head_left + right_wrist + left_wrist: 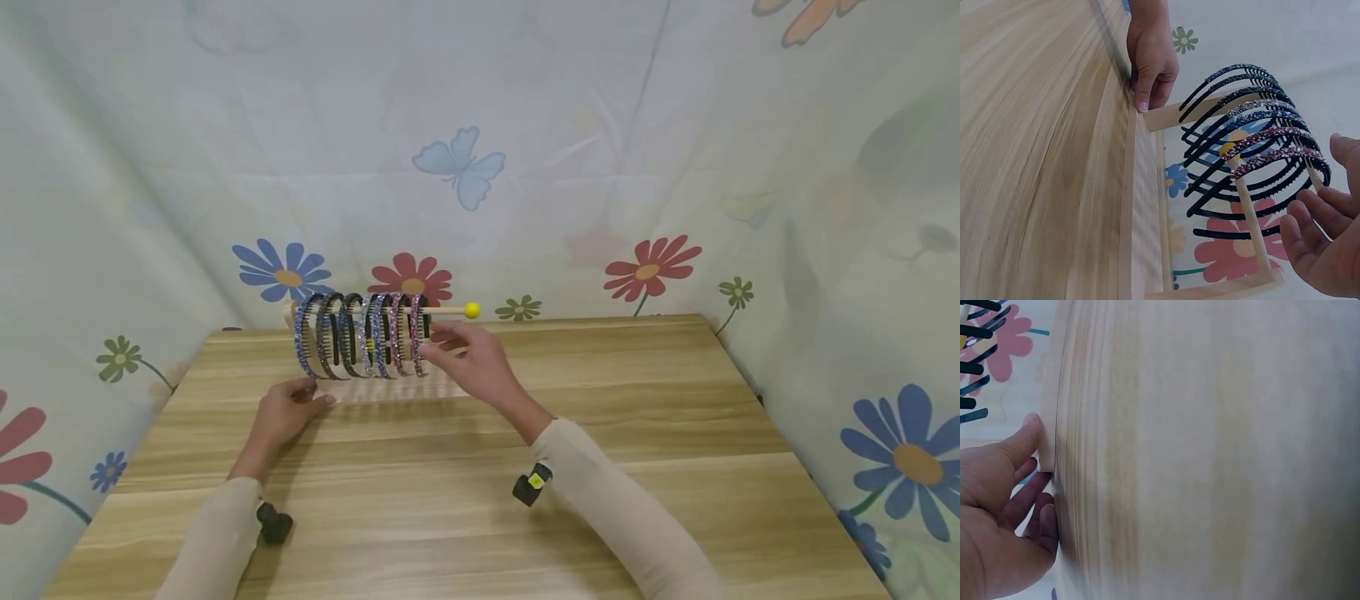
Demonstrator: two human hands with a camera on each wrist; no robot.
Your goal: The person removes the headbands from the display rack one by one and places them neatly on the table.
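Observation:
Several glittery, toothed headbands in blue, dark, silver and pink hang in a row on a wooden rack. A pale rod with a yellow ball at its tip sticks out to the right. My left hand grips the left end of the rack's base board, thumb on one face and fingers at the other side. My right hand is beside the rightmost pink headband, its fingers relaxed and slightly bent, holding nothing. In the right wrist view the fingertips are close to the hoops.
The rack stands toward the back left of a wood-grain table. Close behind its back edge hangs a white curtain printed with flowers and butterflies. A black wrist camera sits by the left sleeve, another camera by the right.

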